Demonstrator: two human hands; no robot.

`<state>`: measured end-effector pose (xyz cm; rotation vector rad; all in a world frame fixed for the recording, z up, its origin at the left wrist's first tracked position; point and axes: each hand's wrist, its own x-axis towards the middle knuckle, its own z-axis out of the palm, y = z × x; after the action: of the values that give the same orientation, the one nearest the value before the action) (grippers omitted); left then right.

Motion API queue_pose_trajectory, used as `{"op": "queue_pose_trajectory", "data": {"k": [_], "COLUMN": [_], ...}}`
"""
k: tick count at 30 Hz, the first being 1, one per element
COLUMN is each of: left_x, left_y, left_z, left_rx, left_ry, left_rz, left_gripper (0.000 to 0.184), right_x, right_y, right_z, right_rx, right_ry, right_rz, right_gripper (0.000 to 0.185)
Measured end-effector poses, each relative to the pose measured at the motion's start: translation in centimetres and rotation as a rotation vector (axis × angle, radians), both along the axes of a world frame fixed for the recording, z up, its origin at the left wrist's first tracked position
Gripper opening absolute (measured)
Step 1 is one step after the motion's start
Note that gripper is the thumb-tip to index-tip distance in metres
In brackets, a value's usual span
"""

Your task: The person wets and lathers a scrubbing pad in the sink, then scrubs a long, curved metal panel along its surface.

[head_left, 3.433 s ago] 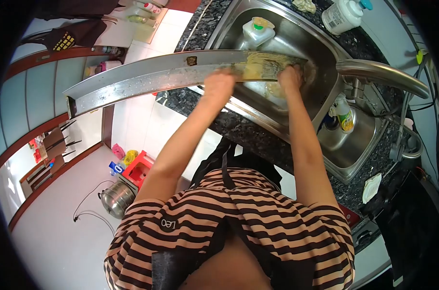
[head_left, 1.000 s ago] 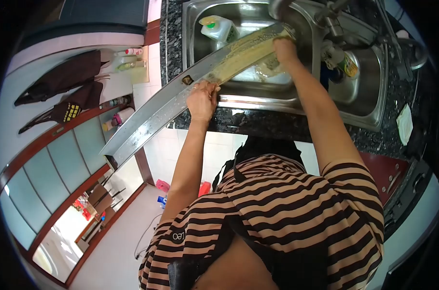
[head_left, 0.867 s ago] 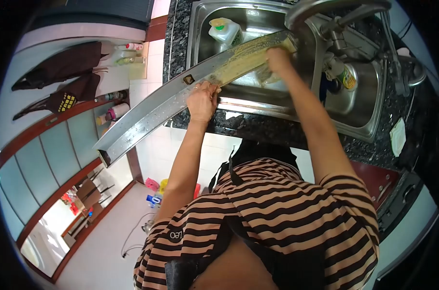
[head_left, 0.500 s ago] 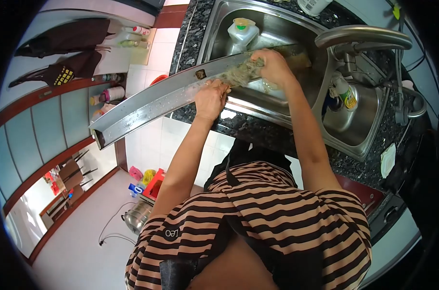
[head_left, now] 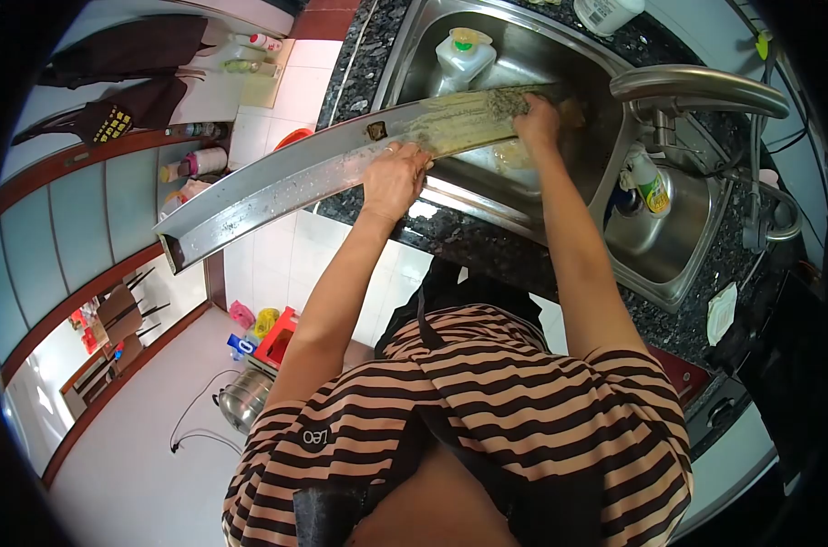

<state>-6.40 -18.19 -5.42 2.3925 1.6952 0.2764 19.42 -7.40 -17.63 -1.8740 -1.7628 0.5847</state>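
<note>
A long, slightly curved metal panel with raised edges lies slantwise, its right end over the large sink basin and its left end sticking out past the counter. My left hand grips its near edge around the middle. Toward the basin end, a yellow-green, grimy smear coats the metal. My right hand is closed at that end, fingers bent down beside a speckled greyish patch; what they hold is hidden. A small dark square shows on the panel's far side.
A white bottle with a green part stands in the large basin. The curved faucet arches at the right, above a smaller basin holding a green-labelled bottle. Another white container stands on the dark counter. A metal pot sits low at the left.
My right hand has moved right and slightly down along the panel, uncovering the streaked yellow-green smear. My left hand keeps its hold on the edge. The whole view has shifted slightly.
</note>
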Motion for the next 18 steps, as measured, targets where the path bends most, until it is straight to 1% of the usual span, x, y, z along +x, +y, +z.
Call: {"op": "queue_pose_trajectory", "data": {"k": [1, 2, 4, 6, 7, 8, 9, 11, 13, 15, 18], "left_x": [0.1, 0.3, 0.4, 0.2, 0.2, 0.4, 0.4, 0.4, 0.6, 0.6, 0.6], "left_y": [0.0, 0.2, 0.1, -0.2, 0.1, 0.3, 0.4, 0.1, 0.2, 0.2, 0.2], "left_z": [0.0, 0.0, 0.1, -0.1, -0.2, -0.3, -0.2, 0.0, 0.3, 0.2, 0.4], "left_rx": [0.009, 0.016, 0.023, 0.019, 0.022, 0.021, 0.019, 0.023, 0.056, 0.069, 0.044], "left_ry": [-0.001, 0.000, 0.002, 0.003, 0.004, -0.004, -0.010, -0.025, -0.050, -0.046, -0.026], "left_rz": [0.001, 0.000, 0.006, 0.004, -0.005, -0.002, 0.000, -0.004, -0.005, -0.004, -0.006], "left_gripper": [0.014, 0.014, 0.013, 0.012, 0.011, 0.010, 0.010, 0.008, 0.008, 0.008, 0.008], "right_x": [0.4, 0.0, -3.9, -8.7, -10.5, -11.6, -11.3, -9.3, -5.2, -0.7, 0.8], "right_y": [0.2, -0.1, -2.2, -3.3, -3.9, -4.2, -4.1, -3.4, -1.8, -0.8, -0.3], "right_z": [-0.1, -0.4, 1.5, 4.1, 5.4, 6.2, 6.5, 5.7, 3.2, 0.9, -0.2], "right_rx": [-0.015, 0.025, 0.099, 0.016, 0.030, 0.088, 0.025, -0.021, -0.176, -0.110, -0.059], "right_ry": [-0.052, -0.018, 0.052, 0.034, 0.110, 0.131, 0.148, 0.096, 0.046, 0.077, 0.018], "right_rz": [-0.024, 0.033, 0.155, 0.186, 0.206, 0.220, 0.248, 0.208, 0.140, -0.017, -0.058], "right_gripper": [0.034, 0.033, 0.032, 0.029, 0.024, 0.022, 0.033, 0.039, 0.041, 0.043, 0.047]}}
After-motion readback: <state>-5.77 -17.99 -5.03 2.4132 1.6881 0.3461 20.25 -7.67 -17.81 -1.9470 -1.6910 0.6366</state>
